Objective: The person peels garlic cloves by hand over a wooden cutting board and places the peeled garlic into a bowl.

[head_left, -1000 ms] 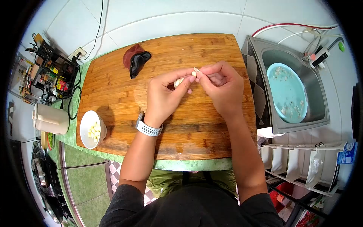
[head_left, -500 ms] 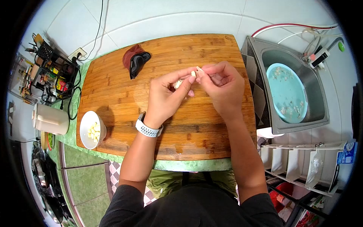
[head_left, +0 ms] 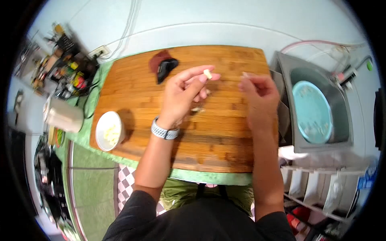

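My left hand (head_left: 187, 88) pinches a pale peeled garlic clove (head_left: 207, 74) between thumb and fingertips above the wooden board (head_left: 217, 132). Apart from it to the right, my right hand (head_left: 259, 94) is closed in a pinch. A thin whitish bit, seemingly garlic skin (head_left: 245, 74), shows at its fingertips, blurred. Small pale bits (head_left: 197, 109) are visible on the board just below my left hand. Near the board's left edge stands a white bowl (head_left: 108, 116) with several peeled garlic cloves (head_left: 111, 134) in it.
A dark red and black cloth item (head_left: 164, 66) lies at the back of the board. On the right, a light blue basin (head_left: 311, 108) with pale scraps sits in the metal sink (head_left: 291, 80). A beige container (head_left: 64, 114) and a cluttered rack (head_left: 66, 68) stand at the left.
My hands have come apart: the right moved away to the right with the whitish bit, while the left keeps the clove. The whole view has shifted slightly and blurred.
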The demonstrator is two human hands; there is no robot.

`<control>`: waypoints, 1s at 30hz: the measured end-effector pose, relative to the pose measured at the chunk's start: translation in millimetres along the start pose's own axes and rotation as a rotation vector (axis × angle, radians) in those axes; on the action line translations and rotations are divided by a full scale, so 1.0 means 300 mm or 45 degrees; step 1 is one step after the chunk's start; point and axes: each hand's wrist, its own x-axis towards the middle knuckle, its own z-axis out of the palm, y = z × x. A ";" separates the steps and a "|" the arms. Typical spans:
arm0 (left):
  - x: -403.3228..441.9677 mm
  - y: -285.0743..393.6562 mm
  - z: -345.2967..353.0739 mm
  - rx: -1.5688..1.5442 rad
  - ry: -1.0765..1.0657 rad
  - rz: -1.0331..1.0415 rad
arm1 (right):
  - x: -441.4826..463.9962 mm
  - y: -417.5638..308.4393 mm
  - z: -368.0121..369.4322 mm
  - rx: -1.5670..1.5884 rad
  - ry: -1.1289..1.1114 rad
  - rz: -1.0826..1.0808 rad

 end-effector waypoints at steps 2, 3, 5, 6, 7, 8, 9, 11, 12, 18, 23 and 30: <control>0.001 0.067 -0.063 0.022 0.105 0.073 | 0.013 0.012 -0.013 -0.015 -0.050 -0.019; -0.009 0.113 -0.097 0.136 0.125 0.182 | 0.015 0.010 -0.021 -0.029 -0.064 -0.039; -0.062 0.222 -0.176 0.337 0.192 0.311 | 0.011 0.003 -0.005 -0.031 -0.101 -0.045; -0.105 0.273 -0.238 0.475 0.230 0.367 | 0.010 -0.001 -0.001 -0.006 -0.105 -0.039; -0.158 0.329 -0.277 0.648 0.353 0.338 | 0.008 -0.004 0.000 0.014 -0.102 -0.036; -0.209 0.366 -0.348 0.875 0.423 0.299 | 0.009 -0.001 0.000 0.025 -0.114 -0.033; -0.258 0.371 -0.421 0.980 0.485 0.294 | 0.009 0.003 -0.002 0.028 -0.125 -0.040; -0.363 0.398 -0.541 1.176 0.522 0.180 | 0.005 0.005 -0.002 0.030 -0.127 -0.053; -0.406 0.405 -0.604 1.474 0.516 0.042 | 0.004 0.004 0.002 -0.025 -0.136 -0.047; -0.491 0.355 -0.727 1.979 0.281 -0.056 | 0.006 -0.053 0.007 -0.911 -0.380 -0.107; -0.474 0.330 -0.739 1.960 0.278 -0.038 | -0.087 -0.371 0.032 -1.402 -0.892 -0.684; -0.400 0.329 -0.646 1.853 0.338 0.057 | -0.297 -0.708 0.012 -1.600 -1.337 -0.760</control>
